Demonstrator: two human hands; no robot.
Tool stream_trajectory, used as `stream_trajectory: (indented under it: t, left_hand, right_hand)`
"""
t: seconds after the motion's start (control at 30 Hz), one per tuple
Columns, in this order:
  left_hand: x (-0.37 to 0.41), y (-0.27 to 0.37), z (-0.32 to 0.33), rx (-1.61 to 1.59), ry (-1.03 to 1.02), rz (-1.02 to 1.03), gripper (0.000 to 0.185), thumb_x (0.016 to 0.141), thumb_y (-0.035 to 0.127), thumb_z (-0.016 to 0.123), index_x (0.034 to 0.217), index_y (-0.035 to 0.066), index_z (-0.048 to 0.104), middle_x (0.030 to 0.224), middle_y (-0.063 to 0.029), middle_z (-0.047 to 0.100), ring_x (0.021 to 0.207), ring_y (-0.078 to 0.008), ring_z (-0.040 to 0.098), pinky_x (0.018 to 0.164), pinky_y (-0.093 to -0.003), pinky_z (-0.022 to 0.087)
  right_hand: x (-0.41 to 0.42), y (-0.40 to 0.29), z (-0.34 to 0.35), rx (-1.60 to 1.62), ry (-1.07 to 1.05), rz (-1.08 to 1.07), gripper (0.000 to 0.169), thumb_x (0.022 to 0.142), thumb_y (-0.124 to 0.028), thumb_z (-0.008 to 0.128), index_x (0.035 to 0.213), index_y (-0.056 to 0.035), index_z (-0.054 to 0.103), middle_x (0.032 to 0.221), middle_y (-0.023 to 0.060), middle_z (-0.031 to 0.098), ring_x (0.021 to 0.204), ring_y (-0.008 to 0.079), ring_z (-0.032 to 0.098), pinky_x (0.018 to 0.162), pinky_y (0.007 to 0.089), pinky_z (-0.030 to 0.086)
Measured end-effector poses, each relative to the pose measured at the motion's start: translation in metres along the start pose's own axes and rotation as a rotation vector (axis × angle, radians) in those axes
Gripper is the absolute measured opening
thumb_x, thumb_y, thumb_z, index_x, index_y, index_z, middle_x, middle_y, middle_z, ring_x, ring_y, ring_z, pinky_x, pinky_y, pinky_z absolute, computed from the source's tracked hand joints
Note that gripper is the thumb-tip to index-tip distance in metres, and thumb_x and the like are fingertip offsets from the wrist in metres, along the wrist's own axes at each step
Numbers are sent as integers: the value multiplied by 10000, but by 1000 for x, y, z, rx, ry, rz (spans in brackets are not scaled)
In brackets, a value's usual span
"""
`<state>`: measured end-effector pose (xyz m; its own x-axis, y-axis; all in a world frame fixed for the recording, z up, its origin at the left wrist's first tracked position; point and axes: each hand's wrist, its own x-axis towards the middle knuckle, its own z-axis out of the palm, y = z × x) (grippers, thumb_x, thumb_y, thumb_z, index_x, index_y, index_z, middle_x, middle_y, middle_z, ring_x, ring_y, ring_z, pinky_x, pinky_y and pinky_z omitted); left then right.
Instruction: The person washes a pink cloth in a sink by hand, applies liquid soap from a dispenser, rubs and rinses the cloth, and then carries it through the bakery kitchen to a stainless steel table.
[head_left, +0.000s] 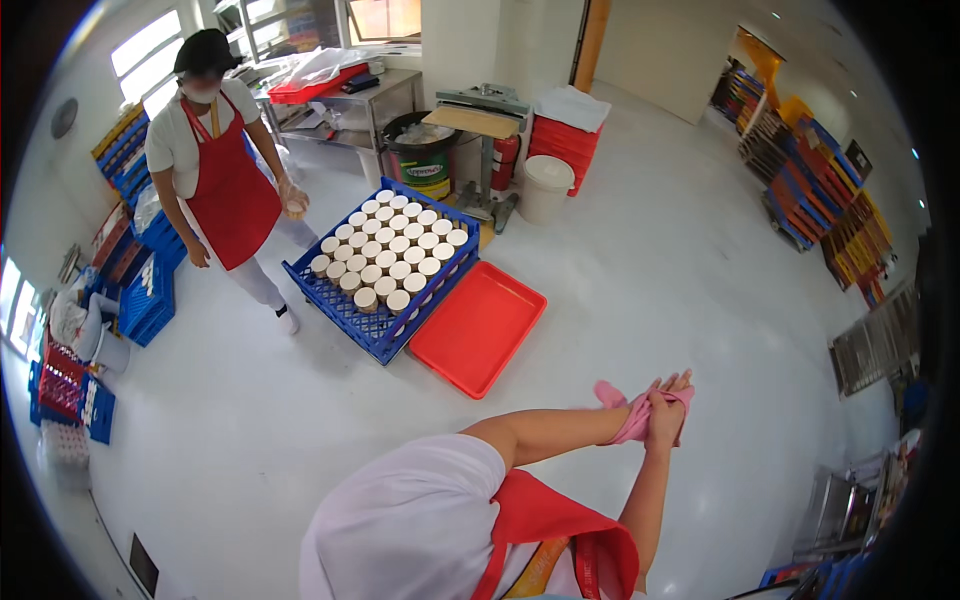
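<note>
A pink cloth (638, 422) is wrapped around my left hand (677, 382), whose fingers stick out extended at its far end. My right hand (663, 417) grips the cloth against the left hand, and a loose end of it hangs near the left forearm. Both hands are out in front of me to the right, above the pale floor. Ahead, a blue plastic crate (382, 346) holds rows of jars with white lids (385, 286). Beside it, on the near right, lies a red plastic tray (480, 330).
A co-worker (236, 172) in a red apron stands left of the crate, a small item in one gloved hand. Behind are a steel table (401, 86), a black-rimmed bin (421, 154), a white bucket (545, 191) and stacked red crates (564, 146). More crates line both sides.
</note>
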<state>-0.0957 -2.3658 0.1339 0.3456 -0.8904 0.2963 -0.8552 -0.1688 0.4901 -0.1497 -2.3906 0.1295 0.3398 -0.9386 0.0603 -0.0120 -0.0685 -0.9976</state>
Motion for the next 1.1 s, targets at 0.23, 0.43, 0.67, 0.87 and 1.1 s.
stream_trajectory:
  t: [0.23, 0.43, 0.67, 0.87, 1.1]
  left_hand:
    - [108, 15, 51, -649, -117, 202, 506, 836, 194, 377, 1299, 57, 225, 1231, -136, 388, 1115, -235, 389, 899, -358, 334]
    - [210, 41, 107, -1039, -135, 417, 484, 874, 236, 343, 1303, 52, 215, 1246, -126, 372, 1153, -222, 351, 951, -333, 293]
    - [358, 85, 140, -1266, -284, 213, 492, 847, 256, 405, 1259, 41, 246, 1163, -95, 399, 1076, -200, 380, 904, -293, 315]
    - [484, 92, 196, -1281, -235, 158, 439, 837, 242, 433, 1199, 32, 302, 1099, -83, 424, 1018, -181, 400, 858, -285, 337]
    - [612, 85, 245, -1259, -119, 46, 379, 825, 224, 466, 1130, 21, 369, 1023, -69, 454, 950, -160, 424, 805, -275, 362]
  right_hand:
    - [153, 51, -77, 149, 64, 159, 346, 809, -81, 485, 1126, 25, 395, 1120, 85, 444, 1000, 159, 455, 826, 264, 398]
    - [273, 48, -142, 246, 42, 289, 394, 859, -374, 442, 1007, -12, 487, 971, 55, 504, 869, 149, 497, 762, 291, 435]
    - [355, -29, -165, 843, -308, 93, 528, 832, -392, 482, 1164, 7, 386, 1149, 102, 442, 1026, 222, 470, 875, 357, 403]
    - [479, -37, -130, 714, 287, -120, 384, 777, -217, 506, 1100, -11, 482, 1036, 141, 527, 960, 205, 509, 827, 303, 416]
    - [647, -18, -147, 280, -205, -26, 319, 779, -184, 511, 1041, -4, 499, 980, 126, 532, 876, 202, 514, 781, 303, 422]
